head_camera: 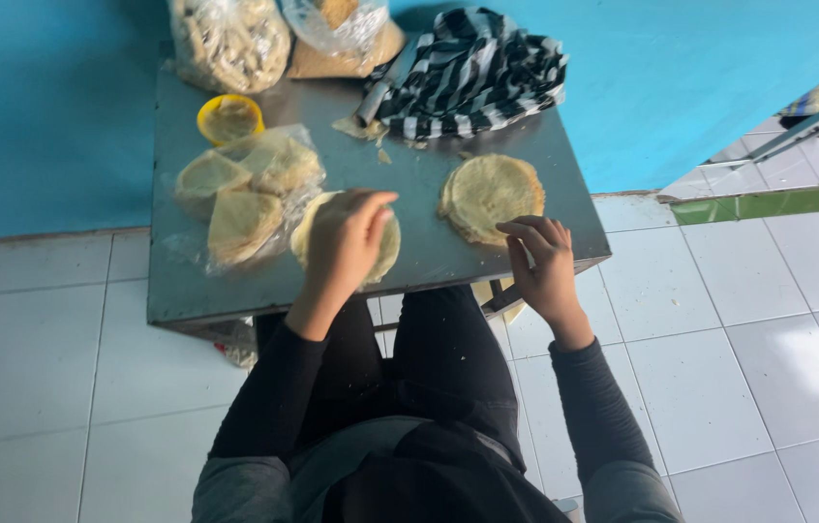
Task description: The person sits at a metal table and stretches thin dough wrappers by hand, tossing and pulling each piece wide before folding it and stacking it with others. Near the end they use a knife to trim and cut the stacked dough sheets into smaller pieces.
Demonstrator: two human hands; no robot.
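Note:
My left hand point(347, 242) rests on a round pale flatbread point(385, 254) near the front edge of a small metal table point(226, 291), fingers bent over it. My right hand point(545, 266) hovers at the table's front right edge, fingertips touching the rim of a stack of round flatbreads point(487, 194). Both hands hold nothing. To the left lie several folded filled flatbreads point(240, 223) on a clear plastic sheet point(177, 247).
A yellow bowl point(229, 118) sits at the back left. Clear bags of food point(230, 44) and a brown-filled bag point(347, 48) stand at the far edge beside a black-and-white striped cloth point(472, 73). A blue wall point(681, 77) rises behind; white floor tiles point(739, 329) surround the table.

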